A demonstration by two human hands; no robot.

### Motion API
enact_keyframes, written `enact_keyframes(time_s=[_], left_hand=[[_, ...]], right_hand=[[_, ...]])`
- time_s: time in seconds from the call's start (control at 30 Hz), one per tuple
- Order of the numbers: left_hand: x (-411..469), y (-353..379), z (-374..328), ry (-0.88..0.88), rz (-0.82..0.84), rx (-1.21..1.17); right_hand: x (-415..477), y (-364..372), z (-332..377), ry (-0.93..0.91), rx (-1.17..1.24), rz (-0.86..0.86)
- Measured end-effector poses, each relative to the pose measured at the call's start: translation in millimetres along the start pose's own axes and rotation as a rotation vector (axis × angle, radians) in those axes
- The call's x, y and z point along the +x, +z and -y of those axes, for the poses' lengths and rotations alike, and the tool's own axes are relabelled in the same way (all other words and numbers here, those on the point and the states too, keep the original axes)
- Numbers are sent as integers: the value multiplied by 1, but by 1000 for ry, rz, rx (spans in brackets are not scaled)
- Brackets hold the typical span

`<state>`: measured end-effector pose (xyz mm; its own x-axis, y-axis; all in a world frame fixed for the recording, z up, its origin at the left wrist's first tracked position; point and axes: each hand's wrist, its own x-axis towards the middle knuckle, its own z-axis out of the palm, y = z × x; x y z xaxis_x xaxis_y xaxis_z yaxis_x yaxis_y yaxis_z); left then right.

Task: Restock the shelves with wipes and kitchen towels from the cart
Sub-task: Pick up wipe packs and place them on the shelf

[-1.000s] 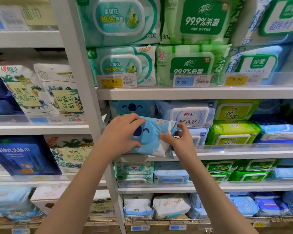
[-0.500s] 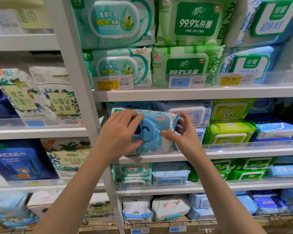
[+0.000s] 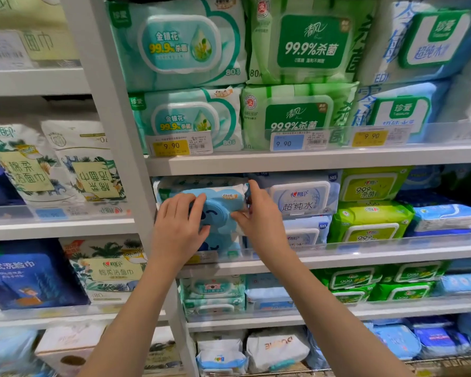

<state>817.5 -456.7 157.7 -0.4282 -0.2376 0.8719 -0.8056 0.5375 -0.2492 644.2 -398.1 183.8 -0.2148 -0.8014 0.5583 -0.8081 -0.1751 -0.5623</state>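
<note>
Head camera view, looking at a shop shelving bay packed with wet wipes. A person is reaching both bare arms forward to the second shelf (image 3: 337,263) from the top of the view, at its far left end, just beside the white upright post (image 3: 114,131).

Both hands are working on a blue koala wipes pack (image 3: 223,194). It is sitting on top of a matching koala pack (image 3: 218,247), behind the clear front rail (image 3: 378,243), with its top close under the shelf above. A white pack (image 3: 302,198) is standing just beside it on the right.

The left hand (image 3: 178,229) is lying across the left half of the pack's face, fingers spread and only slightly bent, thumb on the same face, so it is pressing and not clasping. The right hand (image 3: 260,221) is pinching the pack's right end, thumb on the front and index finger running up the side.

The pack's long axis is running left to right along the shelf. Its printed face, with the round blue lid, is pointing outward toward the aisle.

This looks like the seating step: the pack appears to be going into its slot and being squared up. The next move probably calls for a gentle push backward until the face is sitting flush with its neighbours, then letting go with both hands and going back for more stock. The cart is not showing in this view.
</note>
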Motion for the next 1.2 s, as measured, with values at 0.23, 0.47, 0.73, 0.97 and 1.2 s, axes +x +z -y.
enact_keyframes(time_s=[0.23,0.47,0.73,0.97,1.2], left_hand=[[4,9,-7,-53,25,21],[9,12,-9,-77,85,62],[9,13,-7,-93,120,89],[13,13,-9,-116,128,91],[23,20,-13,-148,148,106]], right_hand=[[6,9,-3,-56,57,-79],[10,12,-16,-190,-353,-183],[6,-2,-54,-227,-738,-414],[10,-7,-64,-255,-769,-454],[10,-11,-71,-293,-746,-455]])
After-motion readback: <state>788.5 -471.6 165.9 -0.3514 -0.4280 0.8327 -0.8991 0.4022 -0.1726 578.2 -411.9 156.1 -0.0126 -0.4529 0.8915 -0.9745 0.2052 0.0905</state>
